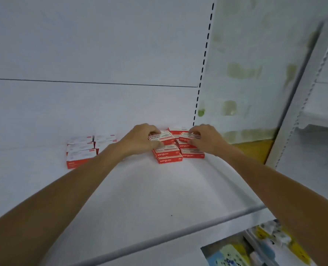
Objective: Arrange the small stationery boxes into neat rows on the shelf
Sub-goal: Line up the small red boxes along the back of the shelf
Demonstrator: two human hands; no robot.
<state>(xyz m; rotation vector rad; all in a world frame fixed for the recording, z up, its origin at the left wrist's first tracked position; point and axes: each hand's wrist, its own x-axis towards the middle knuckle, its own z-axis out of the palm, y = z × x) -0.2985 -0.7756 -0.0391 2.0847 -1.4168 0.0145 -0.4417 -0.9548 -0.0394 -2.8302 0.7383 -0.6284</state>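
Observation:
Several small red-and-white stationery boxes lie on the white shelf (pixel 159 189). A loose pile (pixel 169 155) sits near the back right corner. My left hand (pixel 140 139) grips the top box (pixel 164 138) of the pile's left stack. My right hand (pixel 207 139) pinches another box (pixel 186 138) on the pile's right stack. To the left, a tidy group of boxes (pixel 80 152) stands in rows near the back panel, partly hidden by my left forearm.
The shelf's back panel (pixel 82 54) rises behind the boxes. A slotted upright (pixel 202 70) marks the right end of the bay. Beyond the shelf's front lip (pixel 197 225), lower shelves with coloured goods (pixel 265 244) show at the bottom right.

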